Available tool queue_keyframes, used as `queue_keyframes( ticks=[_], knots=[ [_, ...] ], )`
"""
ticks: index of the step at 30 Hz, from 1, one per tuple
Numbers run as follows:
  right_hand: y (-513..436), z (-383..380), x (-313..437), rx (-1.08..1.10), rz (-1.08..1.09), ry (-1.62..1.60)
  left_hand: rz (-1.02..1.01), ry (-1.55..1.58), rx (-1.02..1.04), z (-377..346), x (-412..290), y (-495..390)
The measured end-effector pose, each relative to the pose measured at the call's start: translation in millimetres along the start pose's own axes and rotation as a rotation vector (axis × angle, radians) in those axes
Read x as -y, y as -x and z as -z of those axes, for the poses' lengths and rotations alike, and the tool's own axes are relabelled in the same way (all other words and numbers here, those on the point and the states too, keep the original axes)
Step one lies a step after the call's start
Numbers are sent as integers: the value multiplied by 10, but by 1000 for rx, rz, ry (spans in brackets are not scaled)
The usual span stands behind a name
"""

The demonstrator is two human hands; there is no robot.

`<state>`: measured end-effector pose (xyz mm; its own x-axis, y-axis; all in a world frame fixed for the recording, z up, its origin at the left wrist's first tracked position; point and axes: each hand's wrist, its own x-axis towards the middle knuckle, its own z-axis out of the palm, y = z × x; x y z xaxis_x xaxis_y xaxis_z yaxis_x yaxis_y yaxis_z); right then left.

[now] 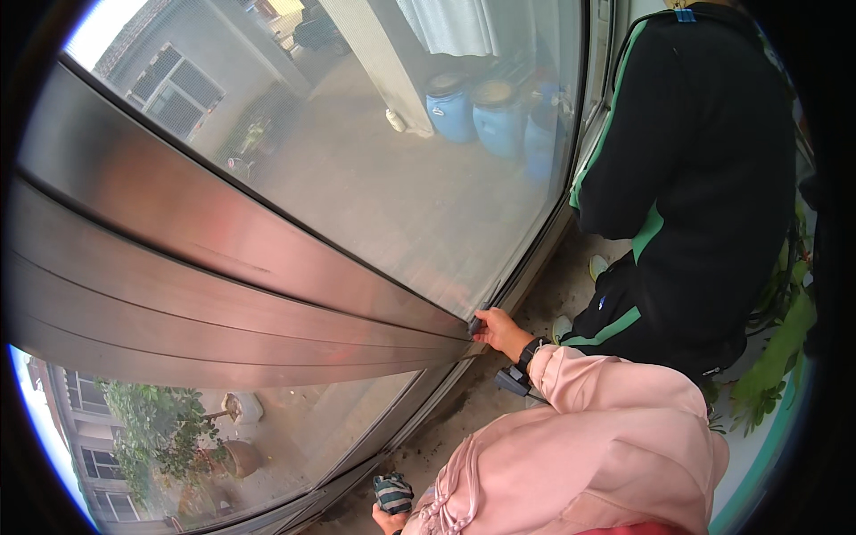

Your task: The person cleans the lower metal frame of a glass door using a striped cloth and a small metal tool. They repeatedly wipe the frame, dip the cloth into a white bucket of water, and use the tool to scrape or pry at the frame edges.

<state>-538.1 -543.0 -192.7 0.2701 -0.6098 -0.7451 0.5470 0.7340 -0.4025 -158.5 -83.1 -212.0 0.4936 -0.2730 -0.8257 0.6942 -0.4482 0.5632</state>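
Note:
My right hand (495,329) reaches to the lower corner of the large glass pane (374,167), its fingers closed around a small dark thing (475,326) against the metal frame. What that thing is cannot be made out. Low in the view, my left hand (390,519) grips a bunched, striped green-and-grey cloth (393,493), close to the bottom rail (294,503) of the frame. A black band circles my right wrist, and a small black device (513,380) with a cord lies beside it.
Another person (695,167) in black clothes with green stripes stands close on the right, by the frame. Green plants (776,354) are behind them. A wide metal panel (221,267) crosses the left. Blue barrels (498,114) and a potted plant (242,459) show through the glass.

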Motion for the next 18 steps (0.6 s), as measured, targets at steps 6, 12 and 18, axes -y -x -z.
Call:
queue_keyframes(
  ticks=[6, 12, 18],
  knots=[
    [72, -21, 0, 33, 5, -18, 113, 252, 86, -610, -229, 217],
    [105, 9, 17, 26, -17, 1, 242, 329, 72, -1544, -510, 540],
    [84, 119, 57, -22, -29, 25, 209, 255, 123, -1604, -577, 531]
  ],
)
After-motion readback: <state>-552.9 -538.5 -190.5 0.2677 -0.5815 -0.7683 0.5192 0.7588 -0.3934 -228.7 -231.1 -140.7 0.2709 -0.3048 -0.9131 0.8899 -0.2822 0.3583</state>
